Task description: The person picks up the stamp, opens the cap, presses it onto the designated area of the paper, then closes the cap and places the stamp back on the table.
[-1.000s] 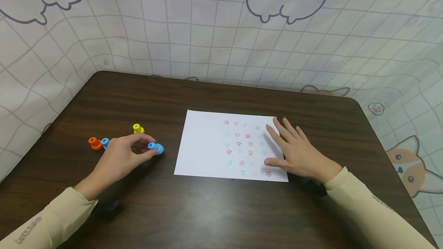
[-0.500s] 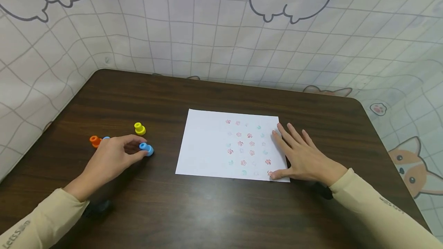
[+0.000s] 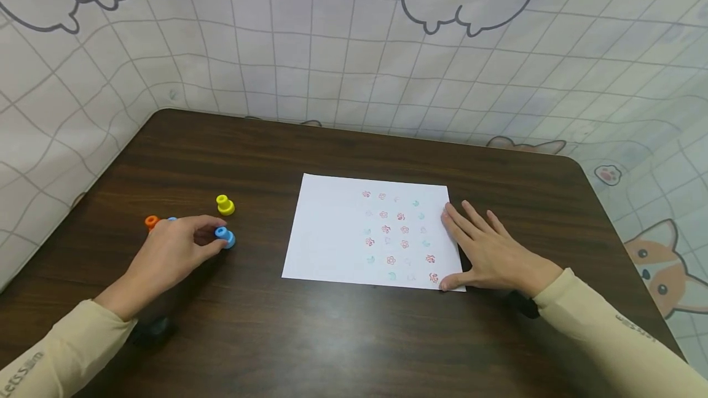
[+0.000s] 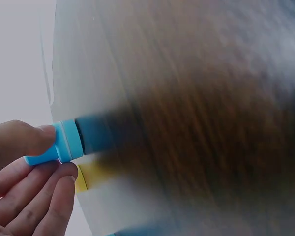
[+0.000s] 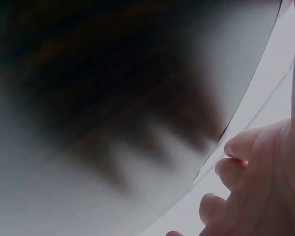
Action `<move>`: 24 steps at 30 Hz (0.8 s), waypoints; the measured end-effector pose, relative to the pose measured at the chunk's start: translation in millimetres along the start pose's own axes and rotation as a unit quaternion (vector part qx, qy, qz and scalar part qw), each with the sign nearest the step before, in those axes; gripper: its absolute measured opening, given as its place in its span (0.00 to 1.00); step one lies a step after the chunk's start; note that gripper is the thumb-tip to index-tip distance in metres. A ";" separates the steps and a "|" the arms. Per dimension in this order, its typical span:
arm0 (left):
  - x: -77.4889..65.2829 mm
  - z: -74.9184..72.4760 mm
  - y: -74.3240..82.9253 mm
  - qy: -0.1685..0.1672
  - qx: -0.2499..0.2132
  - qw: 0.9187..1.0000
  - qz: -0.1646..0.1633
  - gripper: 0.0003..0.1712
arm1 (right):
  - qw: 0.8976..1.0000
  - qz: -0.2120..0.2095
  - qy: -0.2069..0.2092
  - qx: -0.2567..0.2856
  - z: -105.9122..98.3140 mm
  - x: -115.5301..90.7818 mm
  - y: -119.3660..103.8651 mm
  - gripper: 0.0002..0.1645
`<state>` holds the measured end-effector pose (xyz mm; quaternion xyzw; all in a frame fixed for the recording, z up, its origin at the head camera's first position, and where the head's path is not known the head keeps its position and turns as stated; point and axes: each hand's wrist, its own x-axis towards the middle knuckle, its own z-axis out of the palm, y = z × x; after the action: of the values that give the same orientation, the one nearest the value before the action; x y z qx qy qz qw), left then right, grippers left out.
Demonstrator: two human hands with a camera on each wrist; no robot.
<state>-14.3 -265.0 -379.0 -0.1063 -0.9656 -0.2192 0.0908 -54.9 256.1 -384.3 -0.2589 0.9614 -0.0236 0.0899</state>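
On the left of the table, my left hand (image 3: 168, 257) pinches a light blue toy stamp (image 3: 225, 237) between thumb and fingers. In the left wrist view that stamp (image 4: 69, 140) has its wide base right at its reflection in the tabletop. My right hand (image 3: 489, 257) rests with spread fingers on the right edge of a white sheet of paper (image 3: 321, 232). Rows of small red, green and faint purple prints (image 3: 401, 217) cover the sheet's right half. The right wrist view shows only curled-looking fingers (image 5: 241, 172) and the blurred, glossy table.
A yellow stamp (image 3: 225, 205) stands just behind the held one. Left of the hand are an orange stamp (image 3: 151, 222) and another blue stamp (image 3: 173, 218), both partly hidden by it. The dark wooden table (image 3: 332, 336) meets a grid-patterned cloth (image 3: 332, 35) at the back and sides.
My left hand has moved left with the blue stamp, bringing it beside the yellow one. My right hand has shifted right and toward me, from over the prints to the paper's edge.
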 end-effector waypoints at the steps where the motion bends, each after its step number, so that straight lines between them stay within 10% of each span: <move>1: 0.0 -0.7 -0.4 -0.001 0.002 1.000 0.000 0.15 | 1.000 0.000 -0.002 -0.002 0.1 0.1 0.9 0.81; 24: -2.2 -4.7 -10.0 -0.009 0.014 1.000 -0.008 0.18 | 0.999 -0.036 -0.021 -0.023 4.6 -3.5 5.0 0.79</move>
<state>-14.0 -276.2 -379.4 -0.0991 -0.9702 -0.2052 0.0822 -53.5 262.2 -388.7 -0.2955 0.9498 0.0004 0.1029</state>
